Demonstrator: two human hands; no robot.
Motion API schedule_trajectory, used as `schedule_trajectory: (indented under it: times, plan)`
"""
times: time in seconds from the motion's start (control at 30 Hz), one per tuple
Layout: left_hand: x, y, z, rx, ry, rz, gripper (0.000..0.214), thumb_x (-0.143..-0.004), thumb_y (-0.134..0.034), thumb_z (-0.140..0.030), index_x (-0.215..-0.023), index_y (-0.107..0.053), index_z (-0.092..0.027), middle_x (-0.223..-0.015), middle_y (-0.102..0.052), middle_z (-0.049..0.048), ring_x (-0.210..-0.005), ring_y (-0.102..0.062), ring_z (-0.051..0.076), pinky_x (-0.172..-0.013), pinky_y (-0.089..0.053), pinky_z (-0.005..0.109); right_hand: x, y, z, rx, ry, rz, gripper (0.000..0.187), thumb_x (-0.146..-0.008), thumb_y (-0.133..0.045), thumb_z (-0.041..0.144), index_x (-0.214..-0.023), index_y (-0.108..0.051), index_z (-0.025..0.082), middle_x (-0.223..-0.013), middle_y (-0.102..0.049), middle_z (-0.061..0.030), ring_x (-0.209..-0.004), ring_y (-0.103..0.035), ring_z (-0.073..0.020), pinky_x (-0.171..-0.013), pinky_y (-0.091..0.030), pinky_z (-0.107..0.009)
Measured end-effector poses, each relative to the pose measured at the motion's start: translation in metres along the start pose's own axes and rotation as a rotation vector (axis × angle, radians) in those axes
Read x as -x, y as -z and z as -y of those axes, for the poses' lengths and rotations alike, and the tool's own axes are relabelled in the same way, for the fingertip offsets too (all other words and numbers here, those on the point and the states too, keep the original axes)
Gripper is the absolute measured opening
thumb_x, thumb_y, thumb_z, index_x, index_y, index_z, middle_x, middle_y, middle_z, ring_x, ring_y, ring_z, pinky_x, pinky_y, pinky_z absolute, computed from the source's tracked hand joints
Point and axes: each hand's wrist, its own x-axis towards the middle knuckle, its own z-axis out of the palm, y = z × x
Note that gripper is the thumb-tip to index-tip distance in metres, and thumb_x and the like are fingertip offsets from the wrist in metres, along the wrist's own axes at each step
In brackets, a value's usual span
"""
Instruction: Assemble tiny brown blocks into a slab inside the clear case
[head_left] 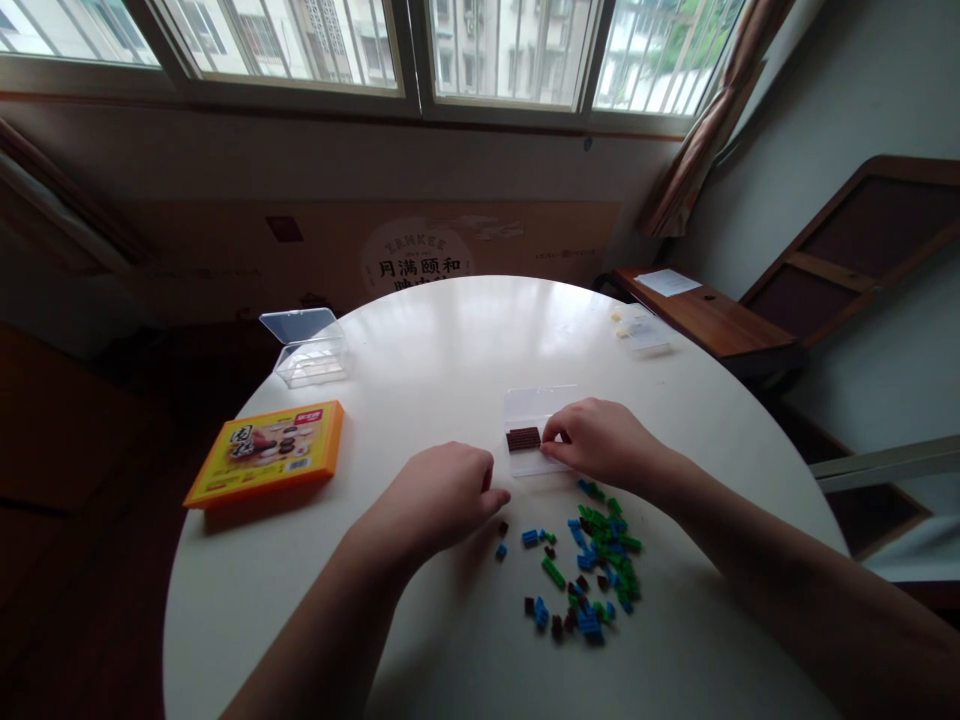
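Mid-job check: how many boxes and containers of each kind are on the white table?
Yellow-and-orange box: 1
Clear plastic containers: 3 (far-left one, middle one, far-right one)
Total: 4
The loose bricks overlap too much to count.

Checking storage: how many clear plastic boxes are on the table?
3: left box beyond the orange case, middle box at the right hand, right box near the edge of the table.
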Motion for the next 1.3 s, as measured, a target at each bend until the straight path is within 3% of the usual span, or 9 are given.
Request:
schedule_trajectory:
  times: [0.9,1.13,1.23,1.3]
  plan:
    - [0.001,0.001,0.000,0.031,-0.005,0.007,0.033,-0.083,-0.052,-0.048,-0.075,-0.068,-0.021,-0.081,-0.070,0.0070,-0.067,-0.059,0.020,-0.058,-0.039,0.030,0.003,-0.006,-0.003,-0.046,0.013,-0.086,0.017,-0.086,-0.060,0.033,-0.087,-0.076,0.026,-0.084,-0.074,-0.0011,-0.075,-0.064,-0.0175,-0.064,-0.043,-0.029]
    - [0.002,0.004,0.003,0.064,-0.015,0.021,0.034,-0.083,-0.052,-0.049,-0.074,-0.068,-0.021,-0.081,-0.070,0.0070,-0.065,-0.058,0.019,-0.056,-0.038,0.030,0.014,0.005,-0.010,-0.091,0.016,-0.206,0.020,-0.089,-0.057,0.029,-0.093,-0.076,0.024,-0.091,-0.075,-0.0016,-0.079,-0.067,-0.0174,-0.067,-0.047,-0.029]
    - [0.003,0.005,0.005,0.068,-0.027,0.051,0.032,-0.081,-0.054,-0.049,-0.074,-0.069,-0.021,-0.078,-0.069,0.0059,-0.062,-0.057,0.018,-0.055,-0.037,0.030,0.024,0.014,-0.015,-0.114,0.075,-0.241,0.018,-0.088,-0.058,0.028,-0.092,-0.076,0.024,-0.090,-0.075,-0.0013,-0.077,-0.066,-0.0160,-0.067,-0.046,-0.028]
    - [0.004,0.006,0.007,0.085,-0.037,0.100,0.031,-0.079,-0.057,-0.049,-0.075,-0.070,-0.022,-0.078,-0.069,0.0048,-0.062,-0.056,0.017,-0.054,-0.037,0.029,0.031,0.019,-0.018,-0.127,0.174,-0.189,0.017,-0.088,-0.059,0.026,-0.091,-0.075,0.024,-0.085,-0.074,-0.0002,-0.072,-0.065,-0.0139,-0.065,-0.044,-0.026]
